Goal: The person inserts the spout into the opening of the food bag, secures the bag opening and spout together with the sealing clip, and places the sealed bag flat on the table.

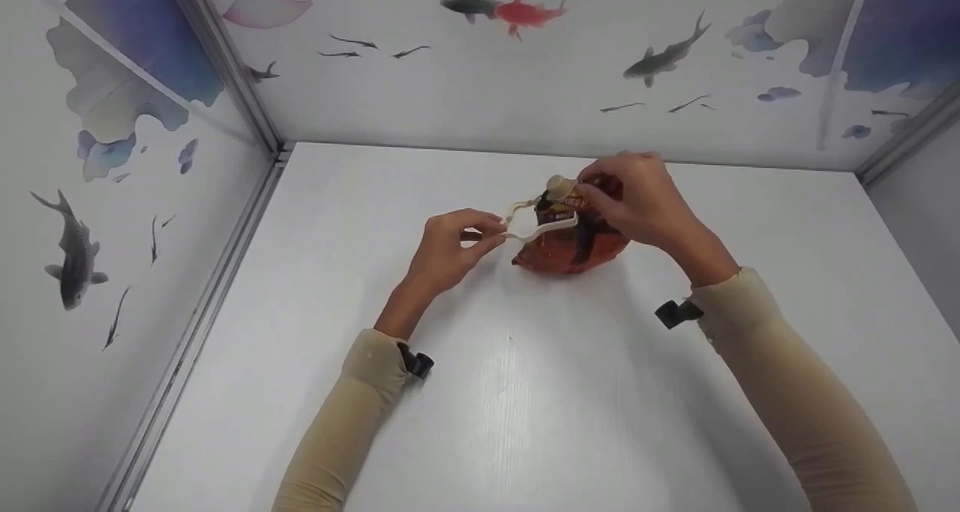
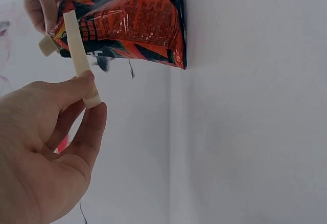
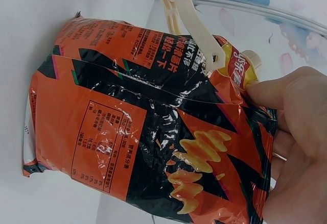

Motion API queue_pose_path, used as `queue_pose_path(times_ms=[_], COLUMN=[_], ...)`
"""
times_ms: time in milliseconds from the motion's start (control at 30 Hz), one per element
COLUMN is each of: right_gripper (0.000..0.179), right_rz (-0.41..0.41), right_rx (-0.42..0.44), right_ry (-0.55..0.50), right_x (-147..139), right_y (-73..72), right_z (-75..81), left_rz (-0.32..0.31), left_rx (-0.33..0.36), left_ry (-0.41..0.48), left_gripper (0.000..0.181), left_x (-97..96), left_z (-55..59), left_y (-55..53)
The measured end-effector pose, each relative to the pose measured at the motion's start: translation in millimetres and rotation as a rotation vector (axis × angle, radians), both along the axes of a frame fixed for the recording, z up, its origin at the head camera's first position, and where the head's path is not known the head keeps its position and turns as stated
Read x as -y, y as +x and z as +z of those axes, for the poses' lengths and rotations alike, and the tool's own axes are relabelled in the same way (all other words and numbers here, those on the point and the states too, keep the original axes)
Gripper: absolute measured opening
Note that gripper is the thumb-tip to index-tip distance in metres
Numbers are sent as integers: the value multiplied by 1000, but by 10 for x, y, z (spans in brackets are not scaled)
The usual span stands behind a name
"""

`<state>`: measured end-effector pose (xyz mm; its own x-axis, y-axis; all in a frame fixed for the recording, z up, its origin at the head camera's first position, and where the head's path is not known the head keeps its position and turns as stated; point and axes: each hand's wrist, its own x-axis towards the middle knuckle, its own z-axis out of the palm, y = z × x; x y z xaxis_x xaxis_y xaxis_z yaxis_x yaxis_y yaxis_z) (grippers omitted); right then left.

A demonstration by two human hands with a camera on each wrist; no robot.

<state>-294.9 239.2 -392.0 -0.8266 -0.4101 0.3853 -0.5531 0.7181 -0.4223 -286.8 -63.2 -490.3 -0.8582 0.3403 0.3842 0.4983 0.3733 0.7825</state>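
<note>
An orange and black potato chip bag (image 1: 566, 253) stands on the white table, its printed back filling the right wrist view (image 3: 104, 132). My right hand (image 1: 637, 201) grips the bag's upper edge, thumb close to a cream cap (image 3: 253, 59) at the top. From there a cream plastic bag clip (image 1: 534, 233) reaches left, its two arms spread apart. My left hand (image 1: 454, 248) pinches the clip's far end between thumb and fingers. In the left wrist view, the clip arm (image 2: 76, 48) passes in front of the bag (image 2: 135, 25).
White panels (image 1: 420, 100) printed with fish and blue-purple petals enclose the table (image 1: 517, 422) at the back and sides. A metal rail (image 1: 195, 332) runs along the left edge. Small black cameras (image 1: 679, 313) sit at both cuffs.
</note>
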Motion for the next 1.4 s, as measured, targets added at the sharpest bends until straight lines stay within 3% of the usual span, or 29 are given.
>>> queue_pose_path(times_ms=[167,433,1133,1400], right_gripper=[15,15,16,16], right_rz=[6,-4,-4,19], right_rx=[-7,-8,71,65], right_ry=[-3,12,-6,-21], right_x=[0,3,-27,-15], right_y=[2,3,4,-5], right_z=[-1,-3,33,48], left_rz=[2,10,-12,2], left_rx=[-9,21,-2,18], left_ry=[13,24,-28,-39], left_gripper=[19,41,41,42], left_x=[-66,-173,-285,-322], left_z=[27,52,89,100], left_y=[-3,-12,-70,-88])
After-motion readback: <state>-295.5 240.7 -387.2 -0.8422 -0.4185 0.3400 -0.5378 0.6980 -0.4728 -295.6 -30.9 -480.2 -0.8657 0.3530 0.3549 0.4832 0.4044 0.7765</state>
